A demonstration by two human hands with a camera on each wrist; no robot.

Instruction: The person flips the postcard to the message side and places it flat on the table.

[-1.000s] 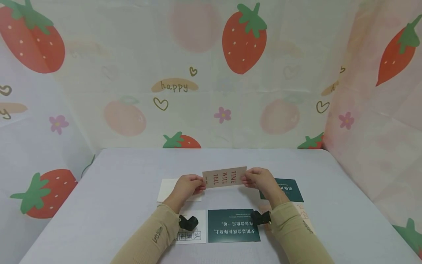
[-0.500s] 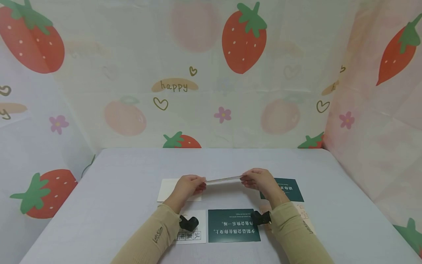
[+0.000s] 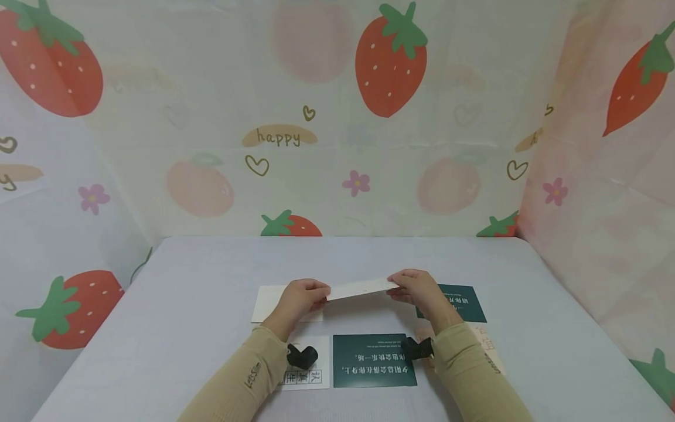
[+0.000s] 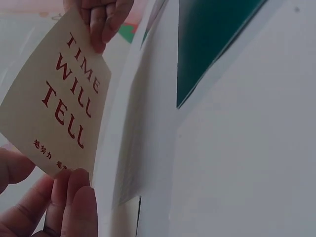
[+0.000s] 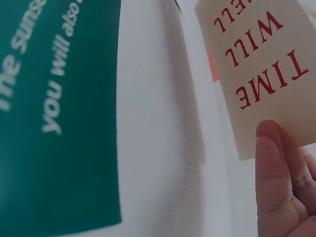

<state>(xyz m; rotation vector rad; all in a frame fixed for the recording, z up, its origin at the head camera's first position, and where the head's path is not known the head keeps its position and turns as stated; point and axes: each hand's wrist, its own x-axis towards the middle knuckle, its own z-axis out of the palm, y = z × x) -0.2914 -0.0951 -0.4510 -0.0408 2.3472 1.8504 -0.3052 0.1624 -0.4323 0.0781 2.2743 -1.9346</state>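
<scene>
Both hands hold one beige postcard by opposite ends, raised over the far-middle part of the table. In the head view its pale back is seen at a steep slant. Red lettering covers the other face of the postcard, as the left wrist view shows. My left hand pinches one end between thumb and fingers. The other end is gripped by my right hand; in the right wrist view its fingertips press against the lettered face.
Below the hands lie a dark green card and a white card with boxed characters. Behind the left hand is a blank off-white card. Another green card and a pale, pink-printed card lie by the right arm.
The postcard has been tilted from lettered face toward the head camera, through edge-on, to its pale back showing. Both hands stay nearly in place, and the cards on the table have not moved.
</scene>
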